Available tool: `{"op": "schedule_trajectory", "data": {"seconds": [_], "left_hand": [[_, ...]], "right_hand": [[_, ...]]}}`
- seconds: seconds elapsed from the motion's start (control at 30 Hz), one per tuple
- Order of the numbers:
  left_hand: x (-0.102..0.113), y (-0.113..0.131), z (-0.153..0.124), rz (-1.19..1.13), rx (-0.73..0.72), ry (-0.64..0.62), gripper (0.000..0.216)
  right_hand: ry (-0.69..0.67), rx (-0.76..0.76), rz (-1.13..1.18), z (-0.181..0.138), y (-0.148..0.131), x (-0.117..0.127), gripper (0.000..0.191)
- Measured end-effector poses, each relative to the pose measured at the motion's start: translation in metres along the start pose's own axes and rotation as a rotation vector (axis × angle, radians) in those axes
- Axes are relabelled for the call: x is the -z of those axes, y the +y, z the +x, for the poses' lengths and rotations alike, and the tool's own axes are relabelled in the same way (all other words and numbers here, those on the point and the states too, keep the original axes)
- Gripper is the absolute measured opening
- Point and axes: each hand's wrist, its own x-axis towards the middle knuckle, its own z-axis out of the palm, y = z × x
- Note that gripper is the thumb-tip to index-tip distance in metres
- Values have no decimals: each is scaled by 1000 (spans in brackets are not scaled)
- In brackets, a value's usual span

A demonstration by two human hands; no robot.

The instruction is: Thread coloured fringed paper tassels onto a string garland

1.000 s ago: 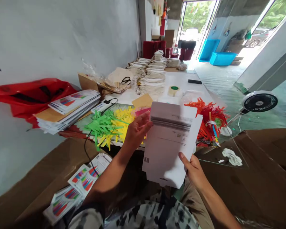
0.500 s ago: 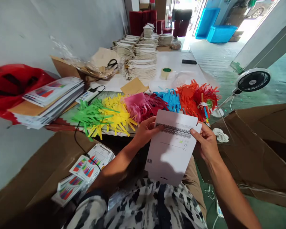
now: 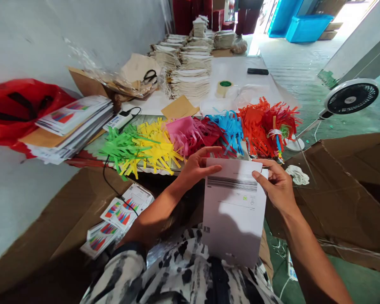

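From the head camera, a white printed card (image 3: 232, 215) hangs upright over the person's lap, just short of the counter's near edge. The left hand (image 3: 196, 166) pinches its upper left corner and the right hand (image 3: 274, 185) its upper right edge, thumbs on the printed face and fingers closed behind. The card looks light and thin, stiff enough to hang flat yet easy to crease or bend. The top corners or side margins seem the soundest places to grip it, with a light pinch clear of the dark barcode band. Its smooth face may slip between dry fingers. The counter (image 3: 237, 71) is long, pale and crowded. Along its near end lie fringed paper bundles in green (image 3: 122, 150), yellow (image 3: 156, 145), pink (image 3: 185, 133), blue (image 3: 229, 126) and orange-red (image 3: 266, 122). A stack of printed sheets (image 3: 71, 122) sits at the left beside a red bag (image 3: 19, 105). Farther off are a tape roll (image 3: 224, 88), scissors (image 3: 150, 76) and white bundled stacks (image 3: 191, 80). Brown cardboard (image 3: 345, 190) flanks the seat, a small fan (image 3: 351, 98) stands on the green floor at the right, and blue crates (image 3: 307, 27) sit near a bright doorway.
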Motion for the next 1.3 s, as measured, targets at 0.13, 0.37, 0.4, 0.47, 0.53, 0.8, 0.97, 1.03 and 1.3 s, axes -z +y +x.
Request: {"op": "schedule_trajectory", "data": {"seconds": [0.13,0.37,0.4,0.47,0.53,0.8,0.97,1.03,1.3], "left_hand": [[-5,-8,-4,-4,55,45,40],[-13,-9,-5,65,21,-11,34],[-14,-9,-5,64,15,-16,34],[-14,-9,-6,66,11,-20,33],[-15,-9,-5,71,15,-8,33],[-16,-4,37,23,-12,2,30],[-12,-12,74,-9,-32,-22,30],[-9,-15,81,7,-21,-5,32],[-11,0,61,-9,-120,-26,38]], "right_hand": [[-53,11,-33,-4,-5,5,41],[-142,70,-211,-8,-6,17,27],[-130,87,-228,-8,-5,19,26],[-115,103,-232,-9,-2,20,27],[-95,98,-205,-9,1,20,27],[85,31,-3,18,9,15,37],[72,32,22,42,10,17,37],[74,40,16,47,11,18,39],[82,190,-164,40,-3,18,33]]}}
